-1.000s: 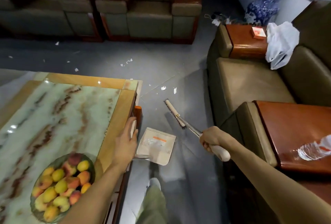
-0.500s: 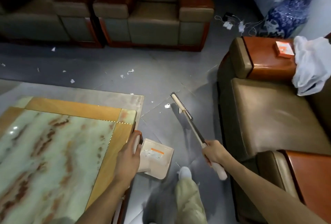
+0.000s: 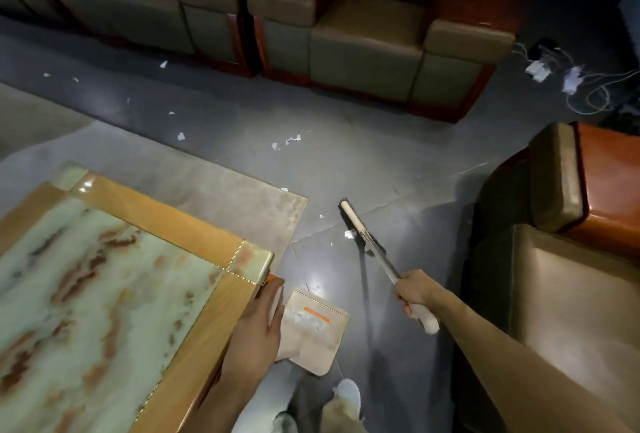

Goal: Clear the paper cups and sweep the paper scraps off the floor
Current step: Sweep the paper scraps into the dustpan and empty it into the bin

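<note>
Head view looks like the sweeping step: next, the long white-handled brush must push the small white paper scrap, just past the corner of the green marble table, into the beige plastic dustpan beside that corner. The right hand is wrapped tight round the brush handle, and the left hand curls round the dustpan's handle against the table's edge.

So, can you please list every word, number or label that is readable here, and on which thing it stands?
None can be read.
The dustpan carries an orange-striped label, but its print is too blurred to read.
</note>
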The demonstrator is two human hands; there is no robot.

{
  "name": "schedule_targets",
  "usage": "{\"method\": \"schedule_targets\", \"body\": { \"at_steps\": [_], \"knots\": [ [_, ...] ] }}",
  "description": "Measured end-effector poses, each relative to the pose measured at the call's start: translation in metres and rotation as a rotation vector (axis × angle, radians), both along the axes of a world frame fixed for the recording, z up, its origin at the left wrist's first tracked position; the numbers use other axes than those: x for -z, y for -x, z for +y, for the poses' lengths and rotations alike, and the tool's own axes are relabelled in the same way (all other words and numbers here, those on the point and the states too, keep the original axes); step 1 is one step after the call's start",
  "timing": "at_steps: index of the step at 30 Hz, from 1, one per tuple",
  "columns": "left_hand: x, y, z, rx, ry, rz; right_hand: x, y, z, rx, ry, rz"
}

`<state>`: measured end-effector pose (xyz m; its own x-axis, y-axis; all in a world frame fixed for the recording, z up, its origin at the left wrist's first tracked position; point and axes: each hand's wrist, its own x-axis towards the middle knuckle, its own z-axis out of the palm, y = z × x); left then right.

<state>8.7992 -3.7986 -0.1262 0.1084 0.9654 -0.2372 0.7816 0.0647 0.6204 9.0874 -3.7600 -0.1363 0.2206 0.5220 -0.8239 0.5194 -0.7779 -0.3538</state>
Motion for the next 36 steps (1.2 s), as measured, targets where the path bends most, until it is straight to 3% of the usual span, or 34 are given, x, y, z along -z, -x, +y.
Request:
{"method": "schedule_targets", "body": {
  "at_steps": [6, 9, 14, 18, 21, 31, 36],
  "knots": [
    [0.001, -0.009, 0.032, -0.079, 0.058, -0.081, -0.013, 0.014, 0.013, -0.307, 0.121, -0.042],
    [-0.002, -0.015, 0.044, -0.068, 0.055, -0.091, -0.021, 0.025, 0.001, -0.333, 0.166, -0.030],
    [-0.005, -0.024, 0.050, -0.008, 0.037, -0.054, -0.055, 0.037, -0.020, -0.004, 0.345, 0.229],
    [-0.002, -0.023, 0.049, -0.002, 0.019, -0.035, -0.089, 0.038, -0.028, 0.263, 0.365, 0.354],
    [-0.001, -0.023, 0.045, 0.001, 0.036, -0.036, -0.105, 0.037, -0.028, 0.334, 0.339, 0.390],
    [-0.005, -0.021, 0.011, -0.189, 0.005, -0.058, -0.079, 0.030, 0.033, -0.029, 0.148, 0.089],
    [-0.002, -0.038, -0.004, -0.314, 0.069, -0.099, -0.046, 0.041, 0.035, -0.436, 0.102, -0.054]
  ]
}}
